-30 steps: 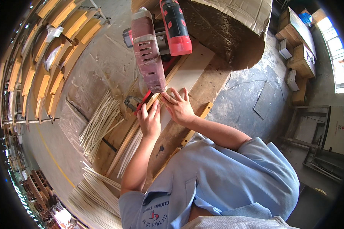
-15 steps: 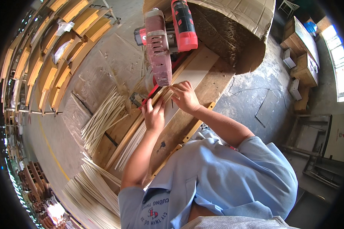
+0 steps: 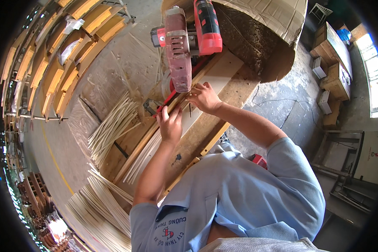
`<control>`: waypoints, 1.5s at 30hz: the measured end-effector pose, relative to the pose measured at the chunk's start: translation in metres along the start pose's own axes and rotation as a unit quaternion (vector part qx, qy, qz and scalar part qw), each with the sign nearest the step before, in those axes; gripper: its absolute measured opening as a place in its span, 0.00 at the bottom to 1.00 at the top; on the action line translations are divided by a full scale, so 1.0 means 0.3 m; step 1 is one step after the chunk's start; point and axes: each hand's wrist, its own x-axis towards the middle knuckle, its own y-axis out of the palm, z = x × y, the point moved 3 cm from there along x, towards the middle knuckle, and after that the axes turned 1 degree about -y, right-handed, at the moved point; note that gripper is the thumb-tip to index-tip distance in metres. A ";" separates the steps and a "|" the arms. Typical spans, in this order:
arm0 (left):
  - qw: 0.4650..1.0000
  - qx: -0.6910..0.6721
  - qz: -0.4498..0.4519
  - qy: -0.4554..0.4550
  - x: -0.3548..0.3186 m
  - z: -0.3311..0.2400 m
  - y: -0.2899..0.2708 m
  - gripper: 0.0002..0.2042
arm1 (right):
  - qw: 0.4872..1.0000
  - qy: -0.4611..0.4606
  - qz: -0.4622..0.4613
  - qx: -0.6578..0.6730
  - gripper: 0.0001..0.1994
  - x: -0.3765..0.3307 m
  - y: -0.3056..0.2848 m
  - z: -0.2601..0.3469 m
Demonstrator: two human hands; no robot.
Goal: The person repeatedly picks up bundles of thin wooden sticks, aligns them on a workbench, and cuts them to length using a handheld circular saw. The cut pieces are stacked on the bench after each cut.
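On the worktop point(image 3: 197, 140), a red-and-black power saw point(image 3: 178, 59) stood just beyond the curled right grip point(image 3: 203, 99) and left grip point(image 3: 171, 126), whether clamped I couldn't tell, while pale strips point(image 3: 143, 161) trailed from under the left, seemingly light, whippy and snappable, best held bunched mid-length.

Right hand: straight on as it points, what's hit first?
Likely the saw guard, just ahead of the right hand; depth is unclear, so it might pass beneath.
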 end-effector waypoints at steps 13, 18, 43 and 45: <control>1.000 0.015 0.004 0.010 -0.002 -0.006 0.003 0.14 | 0.999 0.036 0.022 0.031 0.10 0.005 0.018 -0.014; 0.999 0.029 0.011 0.014 -0.012 -0.006 0.003 0.15 | 0.998 0.037 0.041 0.043 0.09 0.014 0.024 -0.015; 0.994 0.056 0.093 -0.002 -0.023 -0.014 0.018 0.16 | 0.983 -0.158 0.037 0.081 0.06 0.017 -0.013 -0.026; 0.994 0.058 0.088 0.002 -0.023 -0.012 0.015 0.15 | 0.984 -0.158 0.034 0.079 0.06 0.017 -0.017 -0.022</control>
